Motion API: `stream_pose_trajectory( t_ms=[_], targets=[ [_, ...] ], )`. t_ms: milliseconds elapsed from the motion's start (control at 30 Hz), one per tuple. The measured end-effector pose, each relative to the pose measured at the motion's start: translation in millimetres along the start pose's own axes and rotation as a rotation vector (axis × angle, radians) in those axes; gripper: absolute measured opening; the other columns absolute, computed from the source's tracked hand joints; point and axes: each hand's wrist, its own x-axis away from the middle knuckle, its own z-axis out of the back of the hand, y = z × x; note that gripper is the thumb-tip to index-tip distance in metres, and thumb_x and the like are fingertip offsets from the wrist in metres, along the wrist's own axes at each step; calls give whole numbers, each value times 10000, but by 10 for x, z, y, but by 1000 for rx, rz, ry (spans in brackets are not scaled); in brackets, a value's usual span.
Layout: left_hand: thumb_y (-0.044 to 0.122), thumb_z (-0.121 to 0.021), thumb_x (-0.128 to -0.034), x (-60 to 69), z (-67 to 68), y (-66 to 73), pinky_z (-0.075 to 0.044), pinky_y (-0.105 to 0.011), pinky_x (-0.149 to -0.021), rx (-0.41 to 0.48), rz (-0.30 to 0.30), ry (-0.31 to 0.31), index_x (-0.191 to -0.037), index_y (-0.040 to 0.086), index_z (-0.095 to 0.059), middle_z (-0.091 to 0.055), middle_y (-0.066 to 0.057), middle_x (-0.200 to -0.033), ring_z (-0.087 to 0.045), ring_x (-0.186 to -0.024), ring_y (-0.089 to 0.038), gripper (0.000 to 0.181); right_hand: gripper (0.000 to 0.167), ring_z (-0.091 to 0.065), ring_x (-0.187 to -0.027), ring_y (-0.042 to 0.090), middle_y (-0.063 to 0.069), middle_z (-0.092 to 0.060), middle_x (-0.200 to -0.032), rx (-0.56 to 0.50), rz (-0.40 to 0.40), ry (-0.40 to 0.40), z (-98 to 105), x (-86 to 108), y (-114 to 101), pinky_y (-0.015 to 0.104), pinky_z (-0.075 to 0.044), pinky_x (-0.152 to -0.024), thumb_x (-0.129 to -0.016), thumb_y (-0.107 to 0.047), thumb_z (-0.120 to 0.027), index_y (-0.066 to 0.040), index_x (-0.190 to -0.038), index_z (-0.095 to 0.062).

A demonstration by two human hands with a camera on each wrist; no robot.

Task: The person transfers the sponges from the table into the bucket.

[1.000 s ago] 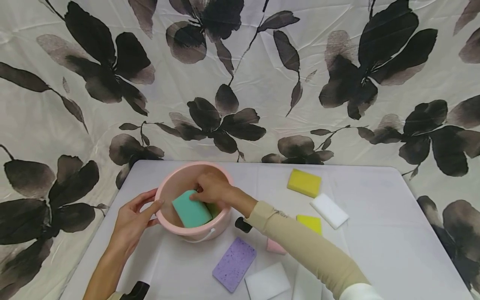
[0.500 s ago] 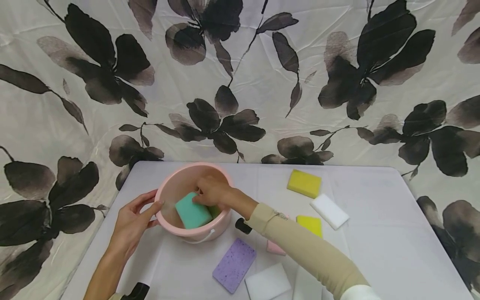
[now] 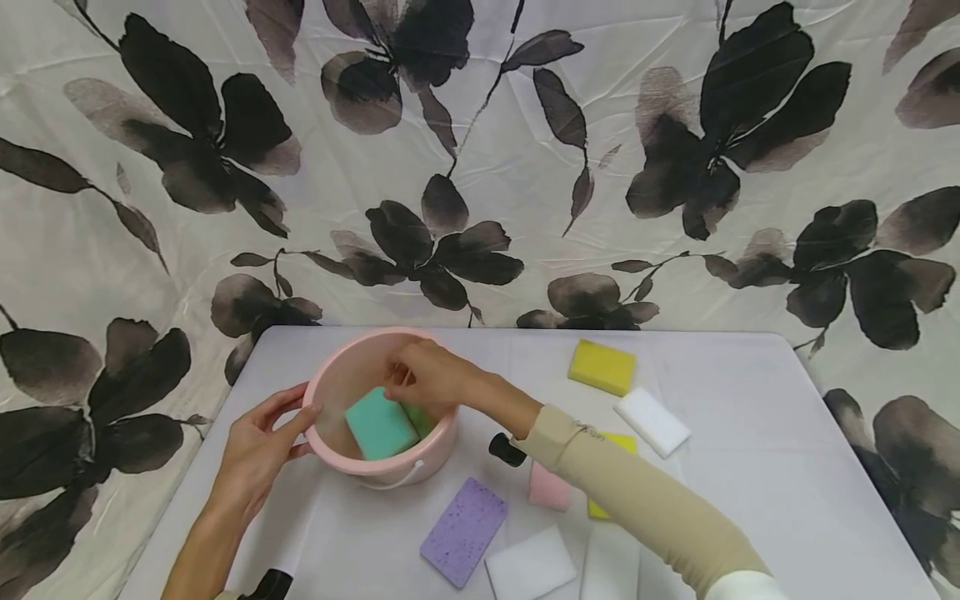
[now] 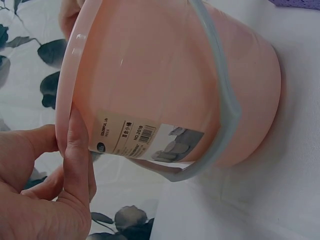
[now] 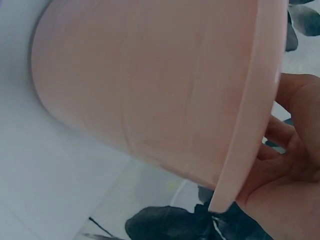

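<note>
A pink bucket [image 3: 386, 471] stands at the table's left rear, its side filling much of both wrist views [image 4: 155, 60] [image 5: 145, 85]. My left hand [image 3: 255, 450] grips its left rim between thumb and fingers, as the left wrist view shows too [image 4: 55, 190]. Inside lie a teal sponge [image 3: 381, 423] and, beside it, a partly covered green one [image 3: 418, 419]. My right hand [image 3: 435, 375] reaches over the rim, fingers loosely bent above the teal sponge with nothing visible between them; the right wrist view [image 5: 295, 165] has its fingertips hidden behind the rim.
Right of the bucket lie two yellow sponges [image 3: 602, 367] [image 3: 600, 507], a white block [image 3: 652, 422] and a pink piece [image 3: 549, 487]. Nearer the front are a purple sponge [image 3: 464, 532] and two white pieces [image 3: 531, 562] [image 3: 611, 562]. My right sleeve crosses above some of them.
My right hand has let go of the teal sponge and risen slightly, its forearm shifting right. The teal sponge sits lower in the bucket. My left hand keeps its hold.
</note>
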Motion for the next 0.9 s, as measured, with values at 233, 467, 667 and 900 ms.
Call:
stream_pose_trajectory(
  t_ms=[233,467,667,900],
  targets=[
    [354,-702,-990,0,-2,1,-609,-227,-743,-2,0,8,-1529,112,-481,-483,-63,-1457,-613,-926,-15,631,182,-650,-867,132,57,-702,-958,-42,20,53,80,133,11,225,-560,-828,-951,-115,-744,5,-1078,-693],
    [362,-704,-988,0,-3,-3,-608,-225,-746,-2,-2,2,-1533,108,-474,-482,-59,-1459,-624,-939,-12,644,196,-649,-873,113,46,-703,-964,-101,33,94,177,270,50,158,-540,-787,-934,-99,-763,-12,-1096,-696],
    [355,-710,-985,-8,-6,-12,-610,-230,-748,7,-8,5,-1528,100,-478,-492,-51,-1437,-626,-934,-1,644,205,-658,-875,116,55,-708,-990,-123,47,134,306,389,128,190,-564,-790,-931,-82,-748,-17,-1121,-703],
    [353,-710,-985,-20,-5,-10,-612,-239,-755,14,4,2,-1529,98,-477,-492,-57,-1451,-628,-955,-18,644,178,-668,-869,126,39,-705,-972,-132,61,227,421,528,248,300,-601,-816,-927,-105,-757,-50,-1089,-707]
  ],
)
